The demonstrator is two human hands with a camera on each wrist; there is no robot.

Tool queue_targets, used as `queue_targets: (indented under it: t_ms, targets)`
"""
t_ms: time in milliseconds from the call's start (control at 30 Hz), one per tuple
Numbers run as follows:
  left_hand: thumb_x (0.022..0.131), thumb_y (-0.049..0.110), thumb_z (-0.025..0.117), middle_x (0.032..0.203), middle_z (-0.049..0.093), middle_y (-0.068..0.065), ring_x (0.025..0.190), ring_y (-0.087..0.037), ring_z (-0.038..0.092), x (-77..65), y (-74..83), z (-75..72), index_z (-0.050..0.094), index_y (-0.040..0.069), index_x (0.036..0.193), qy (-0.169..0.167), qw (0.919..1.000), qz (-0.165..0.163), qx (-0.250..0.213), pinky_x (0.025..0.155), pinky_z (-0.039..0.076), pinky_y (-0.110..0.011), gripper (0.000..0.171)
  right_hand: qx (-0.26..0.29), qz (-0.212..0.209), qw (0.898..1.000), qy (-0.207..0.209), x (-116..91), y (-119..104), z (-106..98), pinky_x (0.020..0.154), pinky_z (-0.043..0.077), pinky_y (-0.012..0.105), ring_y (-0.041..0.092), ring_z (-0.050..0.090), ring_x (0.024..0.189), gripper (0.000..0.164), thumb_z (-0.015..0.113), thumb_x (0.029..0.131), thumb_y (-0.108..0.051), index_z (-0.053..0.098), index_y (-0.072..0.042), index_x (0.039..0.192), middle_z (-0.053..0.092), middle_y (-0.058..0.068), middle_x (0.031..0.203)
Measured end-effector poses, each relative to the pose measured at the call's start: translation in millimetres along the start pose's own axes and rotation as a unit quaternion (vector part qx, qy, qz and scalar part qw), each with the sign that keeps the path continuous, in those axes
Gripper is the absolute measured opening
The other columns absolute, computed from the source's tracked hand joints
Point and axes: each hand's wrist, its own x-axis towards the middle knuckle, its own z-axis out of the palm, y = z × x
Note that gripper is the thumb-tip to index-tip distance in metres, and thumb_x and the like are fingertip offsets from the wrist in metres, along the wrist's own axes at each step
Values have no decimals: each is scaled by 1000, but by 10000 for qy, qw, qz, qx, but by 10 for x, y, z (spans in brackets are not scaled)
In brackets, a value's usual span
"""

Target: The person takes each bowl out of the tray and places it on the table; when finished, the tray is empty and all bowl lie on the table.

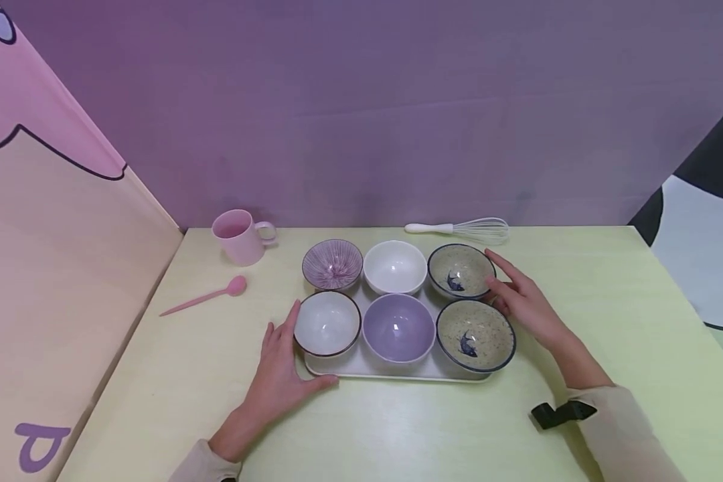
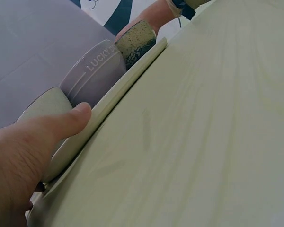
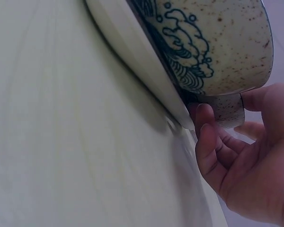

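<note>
A white tray [image 1: 391,373] holds several bowls in two rows. My left hand [image 1: 280,375] grips its front left corner, the thumb on the front rim [image 2: 104,101] and fingers beside the white bowl with a dark rim [image 1: 328,325]. At the right side my right hand [image 1: 527,304] holds the tray edge with curled fingers [image 3: 206,137], partly hidden. Its other digits touch the rear speckled fish bowl [image 1: 460,268]. A second fish bowl [image 1: 476,331] stands in front. Between are a lilac bowl [image 1: 397,328] and a white bowl [image 1: 394,266]; a purple-striped bowl [image 1: 333,264] is rear left.
A pink mug [image 1: 239,239] stands at the back left, with a pink spoon [image 1: 211,294] lying in front of it. Behind the bowls a white whisk [image 1: 458,229] lies along the table's back edge. A purple backdrop [image 1: 361,114] rises behind the table.
</note>
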Motion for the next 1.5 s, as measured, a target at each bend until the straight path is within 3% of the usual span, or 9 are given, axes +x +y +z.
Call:
queue_targets:
  t_ms: [233, 467, 667, 867, 1067, 1300, 1500]
  targets:
    - [65, 40, 110, 163, 52, -23, 158, -46, 43, 5, 4, -5, 18, 12, 178, -42, 10000, 65, -5, 139, 11, -60, 148, 138, 160, 9998, -10, -54, 23, 23, 59, 46, 26, 13, 53, 67, 66, 48, 121, -27, 19, -15, 179, 59, 2, 78]
    - [66, 42, 108, 171, 45, -21, 160, -47, 40, 12, 9, -12, 18, 11, 178, -10, 10000, -6, -6, 139, 11, -61, 146, 71, 202, 9997, 89, 7, -44, 38, 64, 50, 23, 10, 63, 75, 64, 47, 120, -22, 22, -16, 179, 70, 6, 90]
    - [66, 42, 108, 172, 43, -23, 161, -49, 37, -14, -4, 5, 17, 13, 178, 2, 10000, -69, -21, 139, 11, -62, 148, 501, 418, 9968, 456, 56, -75, 89, 66, 60, 18, 5, 70, 75, 63, 51, 116, -14, 30, -11, 176, 77, 2, 88]
    - [66, 41, 109, 172, 44, -23, 159, -48, 40, 2, -3, 10, 19, 9, 177, 44, 10000, 24, -3, 139, 12, -62, 147, 560, 501, 9935, 859, 58, -53, 127, 68, 62, 18, 4, 70, 73, 61, 53, 114, -13, 38, -10, 173, 76, -6, 85]
    - [66, 41, 109, 173, 43, -22, 159, -47, 41, 10, 8, 11, 19, 9, 177, 15, 10000, 18, 5, 139, 12, -62, 147, 443, 470, 9918, 1107, 42, -55, 133, 66, 63, 19, 4, 71, 70, 61, 53, 113, -12, 40, -11, 172, 76, -5, 83]
    - [65, 40, 109, 169, 47, -22, 159, -47, 41, 12, 25, 0, 18, 11, 177, 15, 10000, 6, 63, 139, 13, -60, 147, 1106, 477, 9846, 1265, -32, -135, 9, 59, 62, 20, 6, 75, 63, 62, 51, 114, -11, 34, -9, 174, 78, -9, 73]
    - [65, 40, 109, 170, 46, -21, 159, -45, 42, 12, 19, 6, 19, 10, 177, 63, 10000, 40, 58, 139, 13, -60, 147, 1516, 360, 9778, 1402, -115, -119, -139, 59, 62, 18, 8, 76, 62, 62, 50, 114, -10, 35, -7, 174, 80, -6, 74]
